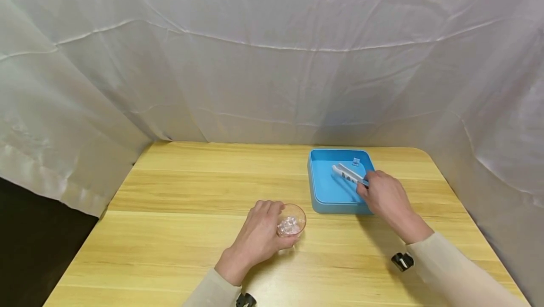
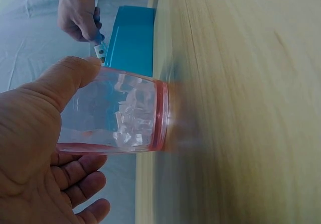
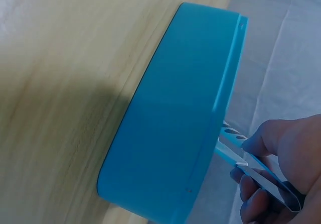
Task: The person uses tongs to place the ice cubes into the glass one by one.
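My left hand point(image 1: 259, 234) holds a clear, pink-tinted cup point(image 2: 85, 113) upright on the table, thumb on one side and fingers on the other. Several clear ice-like cubes point(image 2: 133, 116) lie heaped in the bottom of the cup. Over at the right, my right hand point(image 1: 388, 198) grips small tongs point(image 1: 350, 174) with blue handles and white ends. They reach over the rim of a square blue box point(image 1: 331, 191), their two arms slightly apart. Toward the box's back right corner lies a clear piece point(image 1: 356, 161), apart from the tongs. In the right wrist view the box wall hides the tong tips.
The light wooden table point(image 1: 178, 222) carries the cup and, to its right and farther back, the box. Pale grey cloth point(image 1: 263, 85) hangs behind the table and along both sides. A dark area point(image 1: 38, 241) lies beyond the table's left edge.
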Demonstrator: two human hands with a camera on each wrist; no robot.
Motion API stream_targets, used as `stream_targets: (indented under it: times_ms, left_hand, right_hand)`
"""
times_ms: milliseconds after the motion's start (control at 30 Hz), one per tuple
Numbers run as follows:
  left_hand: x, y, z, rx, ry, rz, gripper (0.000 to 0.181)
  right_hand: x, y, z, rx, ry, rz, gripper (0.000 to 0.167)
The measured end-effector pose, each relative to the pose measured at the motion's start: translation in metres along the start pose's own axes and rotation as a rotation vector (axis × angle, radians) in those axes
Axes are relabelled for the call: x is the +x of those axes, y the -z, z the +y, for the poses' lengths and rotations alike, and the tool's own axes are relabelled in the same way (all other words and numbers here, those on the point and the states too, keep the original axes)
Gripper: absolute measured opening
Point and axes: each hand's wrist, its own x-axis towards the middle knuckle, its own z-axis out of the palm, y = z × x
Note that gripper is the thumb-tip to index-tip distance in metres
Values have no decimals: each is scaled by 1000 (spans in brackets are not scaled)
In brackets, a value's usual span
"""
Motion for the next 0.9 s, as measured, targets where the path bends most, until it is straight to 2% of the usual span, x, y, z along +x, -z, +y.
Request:
stream_targets:
  times_ms: [200, 400, 700, 800, 900]
  left_hand:
    - [0, 0, 0, 16, -9, 4, 71]
    - [-1, 0, -1, 19, -16, 6, 72]
    - [0, -1, -2, 19, -26, 17, 71]
    - [0, -1, -1, 24, -24, 18, 70]
    - [0, -1, -1, 26, -25, 19, 70]
  right_hand:
    - [-9, 10, -4, 0, 17, 18, 22]
    - [-22, 26, -17, 9, 49, 56, 16]
    - [-49, 49, -52, 114, 46, 8, 8]
    - [-57, 49, -61, 137, 73, 6, 4]
    - [-63, 46, -68, 135, 135, 43, 5]
